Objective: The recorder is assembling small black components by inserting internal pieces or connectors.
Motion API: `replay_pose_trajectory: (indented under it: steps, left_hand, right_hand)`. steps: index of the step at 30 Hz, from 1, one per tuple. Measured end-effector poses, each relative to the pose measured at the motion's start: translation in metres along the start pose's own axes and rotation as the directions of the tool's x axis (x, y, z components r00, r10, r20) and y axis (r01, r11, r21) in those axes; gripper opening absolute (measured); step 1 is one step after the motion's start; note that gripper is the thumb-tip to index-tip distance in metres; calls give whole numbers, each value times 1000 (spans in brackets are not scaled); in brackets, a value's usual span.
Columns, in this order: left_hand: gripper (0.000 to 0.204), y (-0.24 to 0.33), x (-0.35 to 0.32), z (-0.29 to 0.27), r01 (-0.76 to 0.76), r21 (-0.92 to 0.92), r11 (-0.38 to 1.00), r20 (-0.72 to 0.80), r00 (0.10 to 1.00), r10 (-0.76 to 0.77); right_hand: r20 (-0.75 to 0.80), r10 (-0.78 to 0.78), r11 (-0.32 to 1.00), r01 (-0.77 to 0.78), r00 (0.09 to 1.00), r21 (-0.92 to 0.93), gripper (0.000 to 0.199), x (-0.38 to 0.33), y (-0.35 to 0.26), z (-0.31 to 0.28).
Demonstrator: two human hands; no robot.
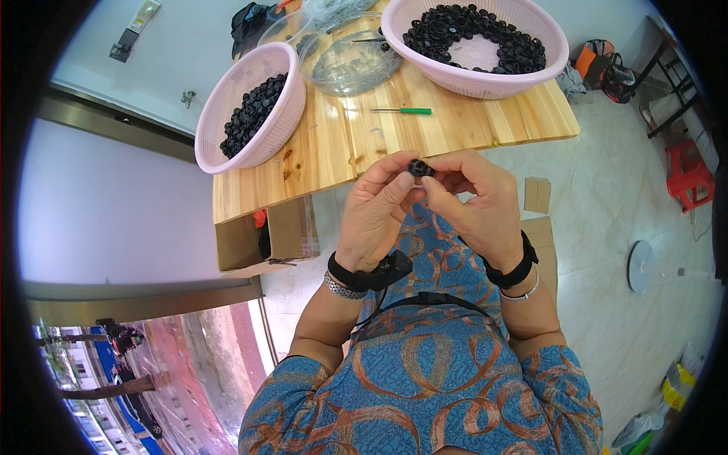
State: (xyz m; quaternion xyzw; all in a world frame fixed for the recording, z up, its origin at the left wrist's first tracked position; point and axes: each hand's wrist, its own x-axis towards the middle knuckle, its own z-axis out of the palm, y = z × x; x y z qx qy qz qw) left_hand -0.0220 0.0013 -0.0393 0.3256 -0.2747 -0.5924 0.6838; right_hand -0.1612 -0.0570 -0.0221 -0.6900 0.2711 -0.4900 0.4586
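Note:
Just off the table's near edge, my left hand (377, 208) and my right hand (474, 199) meet and pinch one small round black plastic part (418, 167) between thumbs and fingers. Its exact kind is too small to tell. Ahead of my hands a screwdriver (409, 111) with a green handle lies on the wooden table (341, 144). A pink basket (296, 98) at the left holds a heap of small black parts (254, 114). In a larger pink basket (485, 85) at the far right, black ring-like parts (523, 57) lie around a bare middle.
Clear plastic tubs (353, 72) stand between the baskets, with a dark thin tool (369, 39) on one. Below the table's left side is an open cardboard box (292, 231). A red stool (688, 176) and cardboard pieces (538, 195) are on the floor to the right.

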Motion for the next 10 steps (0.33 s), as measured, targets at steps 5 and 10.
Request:
replay_pose_trajectory:
  steps: [5, 10]
  left_hand:
    - [23, -1, 0, 2, 15, 9, 1000, -39, 999, -15]
    - [24, -1, -1, 1, 33, 1, 999, -26, 999, -33]
  right_hand:
    - [-14, -28, 998, 27, 999, -55, 12, 0, -1, -1]
    - [1, -6, 997, 6, 1000, -74, 11, 0, 0, -2]
